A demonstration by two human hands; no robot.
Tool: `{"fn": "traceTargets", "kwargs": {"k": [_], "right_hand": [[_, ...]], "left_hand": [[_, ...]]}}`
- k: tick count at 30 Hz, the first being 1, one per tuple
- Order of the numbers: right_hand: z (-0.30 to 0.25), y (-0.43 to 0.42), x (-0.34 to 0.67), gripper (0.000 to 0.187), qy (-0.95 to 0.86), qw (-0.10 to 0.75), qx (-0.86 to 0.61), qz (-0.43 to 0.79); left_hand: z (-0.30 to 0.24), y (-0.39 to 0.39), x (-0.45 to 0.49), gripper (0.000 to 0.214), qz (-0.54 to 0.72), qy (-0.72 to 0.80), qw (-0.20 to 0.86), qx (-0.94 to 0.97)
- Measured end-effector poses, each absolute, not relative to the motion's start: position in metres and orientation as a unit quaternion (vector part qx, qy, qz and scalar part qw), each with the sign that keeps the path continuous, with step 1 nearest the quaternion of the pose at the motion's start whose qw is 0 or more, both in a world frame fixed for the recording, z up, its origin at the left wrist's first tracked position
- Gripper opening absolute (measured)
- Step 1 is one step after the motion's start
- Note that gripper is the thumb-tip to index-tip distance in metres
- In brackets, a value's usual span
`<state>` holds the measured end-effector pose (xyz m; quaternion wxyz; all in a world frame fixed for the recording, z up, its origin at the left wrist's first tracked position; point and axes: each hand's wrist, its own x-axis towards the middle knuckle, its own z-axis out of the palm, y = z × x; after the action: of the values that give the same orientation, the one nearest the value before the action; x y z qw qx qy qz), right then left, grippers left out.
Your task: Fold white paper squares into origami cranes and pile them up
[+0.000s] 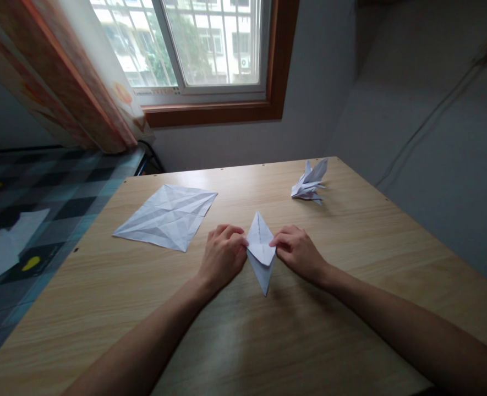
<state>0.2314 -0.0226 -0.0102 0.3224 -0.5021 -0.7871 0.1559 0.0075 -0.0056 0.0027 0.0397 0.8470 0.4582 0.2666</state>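
Observation:
Between my hands is a folded piece of white paper [261, 245], diamond-shaped and long from front to back, with a flap across its middle. My left hand [225, 250] pinches its left corner between thumb and fingers. On the opposite side my right hand [299, 250] grips the right corner the same way. A creased square sheet of paper [167, 217] lies spread out beyond my left hand. Farther back on the right stands a folded paper figure [310, 181] with pointed parts sticking up.
All this is on a light wooden table [392, 264]. Left of it is a checked cloth surface [74, 181] with loose white paper [7, 247] on it. A curtain [74, 71] hangs by the window [214, 44]; a cable [428, 118] runs down the right wall.

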Motion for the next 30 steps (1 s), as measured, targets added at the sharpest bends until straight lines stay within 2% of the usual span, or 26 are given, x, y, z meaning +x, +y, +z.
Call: {"fn": "traceTargets", "kwargs": {"k": [8, 14, 17, 20, 24, 25, 27, 30], "right_hand": [[0.004, -0.037, 0.232, 0.017, -0.866, 0.210, -0.449, 0.060], [0.009, -0.043, 0.228, 0.021, -0.891, 0.151, -0.427, 0.012], [0.010, -0.045, 0.225, 0.022, -0.896, 0.120, -0.427, -0.008], [0.010, -0.045, 0.225, 0.028, -0.894, 0.126, -0.429, -0.029], [0.008, -0.038, 0.232, 0.025, -0.882, 0.209, -0.422, -0.026], [0.007, -0.035, 0.234, 0.027, -0.881, 0.227, -0.415, -0.013], [0.002, -0.030, 0.238, 0.045, -0.892, 0.229, -0.390, 0.025], [-0.007, -0.024, 0.242, 0.060, -0.916, 0.162, -0.361, 0.071]], "left_hand": [[0.013, -0.018, 0.010, 0.014, 0.221, 0.396, -0.049, 0.890], [0.019, -0.034, 0.020, 0.056, 0.170, 0.383, -0.078, 0.905], [0.018, -0.038, 0.023, 0.066, 0.135, 0.400, -0.073, 0.904], [0.014, -0.036, 0.020, 0.062, 0.107, 0.393, -0.045, 0.912], [0.007, -0.025, 0.011, 0.064, 0.076, 0.350, 0.007, 0.933], [0.006, -0.022, 0.009, 0.064, 0.072, 0.341, 0.016, 0.937], [0.006, -0.017, 0.005, 0.066, 0.074, 0.325, 0.024, 0.943], [0.008, -0.012, 0.003, 0.060, 0.087, 0.311, 0.022, 0.946]]}}
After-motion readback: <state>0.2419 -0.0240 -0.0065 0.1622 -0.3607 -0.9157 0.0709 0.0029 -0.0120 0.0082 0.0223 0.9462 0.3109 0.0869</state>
